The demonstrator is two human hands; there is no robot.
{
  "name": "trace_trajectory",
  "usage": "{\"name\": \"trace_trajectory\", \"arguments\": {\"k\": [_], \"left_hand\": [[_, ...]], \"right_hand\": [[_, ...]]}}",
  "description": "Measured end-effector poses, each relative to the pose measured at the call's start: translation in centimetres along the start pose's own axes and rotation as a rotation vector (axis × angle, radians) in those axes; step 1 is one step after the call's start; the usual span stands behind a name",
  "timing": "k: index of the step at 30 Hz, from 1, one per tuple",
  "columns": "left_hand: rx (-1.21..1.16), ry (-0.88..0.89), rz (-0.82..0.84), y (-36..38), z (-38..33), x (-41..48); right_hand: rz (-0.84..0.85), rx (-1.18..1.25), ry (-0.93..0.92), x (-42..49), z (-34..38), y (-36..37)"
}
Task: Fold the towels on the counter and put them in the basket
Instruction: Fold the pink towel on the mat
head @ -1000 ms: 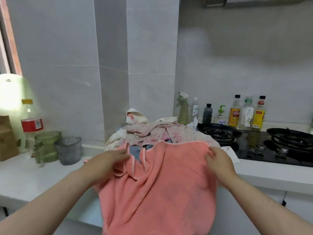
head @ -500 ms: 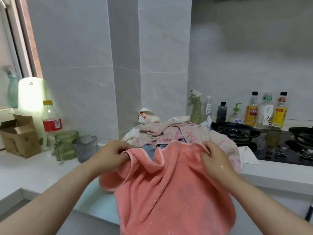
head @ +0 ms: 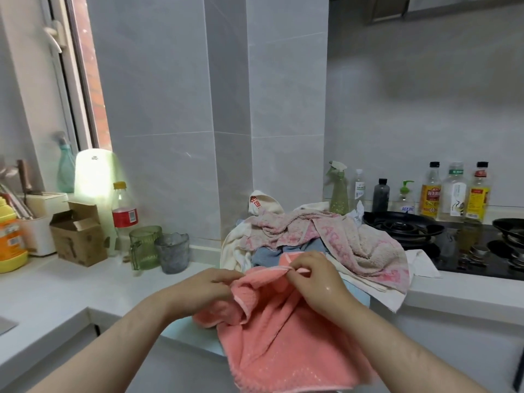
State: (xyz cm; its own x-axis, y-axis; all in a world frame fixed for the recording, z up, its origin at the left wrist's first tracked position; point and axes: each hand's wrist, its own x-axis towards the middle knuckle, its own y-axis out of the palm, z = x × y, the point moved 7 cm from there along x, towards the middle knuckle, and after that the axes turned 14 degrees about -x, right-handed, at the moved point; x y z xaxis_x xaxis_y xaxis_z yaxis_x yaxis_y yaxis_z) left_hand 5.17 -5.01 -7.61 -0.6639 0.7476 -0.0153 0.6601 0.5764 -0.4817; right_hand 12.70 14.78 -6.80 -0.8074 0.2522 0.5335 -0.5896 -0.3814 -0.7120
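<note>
A coral-pink towel (head: 286, 344) hangs from both my hands in front of the white counter (head: 71, 290). My left hand (head: 207, 287) pinches its top edge on the left. My right hand (head: 314, 279) pinches the same edge close beside it, so the two hands nearly meet. The towel's lower part drapes below the counter's front edge. Behind my hands lies a heap of towels (head: 326, 239): a pale pink one on top, a cream one and a blue one beneath. No basket is in view.
A green glass mug (head: 144, 246) and a grey cup (head: 173, 252) stand left of the heap, with a cardboard box (head: 78, 236) and a red-labelled bottle (head: 123, 214) beyond. A black gas hob (head: 442, 236) and several bottles (head: 453, 191) are on the right.
My hands have come together along the pink towel's top edge, bunching it between them. The view has swung left, showing more of the window side.
</note>
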Motion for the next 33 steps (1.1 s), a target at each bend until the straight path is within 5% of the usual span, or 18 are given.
{"name": "trace_trajectory", "arguments": {"k": [8,10,14,20,33], "left_hand": [[0.570,-0.095,-0.330,-2.1,1.1,1.4],[0.389,-0.059,-0.441,-3.3,0.8,1.0],[-0.410,-0.023,-0.376,-2.6,0.2,0.0],[-0.858,-0.043,-0.577,-0.2,-1.3,-0.5],[-0.849,0.107,-0.248,8.2,0.5,-0.1]], "right_hand": [[-0.013,0.044,0.165,0.2,-2.1,-3.2],[0.008,0.089,0.263,-0.1,-3.3,-3.1],[0.060,0.233,0.430,-1.2,-3.9,-2.6],[-0.278,0.647,0.446,-3.5,-1.1,-4.5],[-0.076,0.729,0.459,-7.9,-0.2,2.2]]}}
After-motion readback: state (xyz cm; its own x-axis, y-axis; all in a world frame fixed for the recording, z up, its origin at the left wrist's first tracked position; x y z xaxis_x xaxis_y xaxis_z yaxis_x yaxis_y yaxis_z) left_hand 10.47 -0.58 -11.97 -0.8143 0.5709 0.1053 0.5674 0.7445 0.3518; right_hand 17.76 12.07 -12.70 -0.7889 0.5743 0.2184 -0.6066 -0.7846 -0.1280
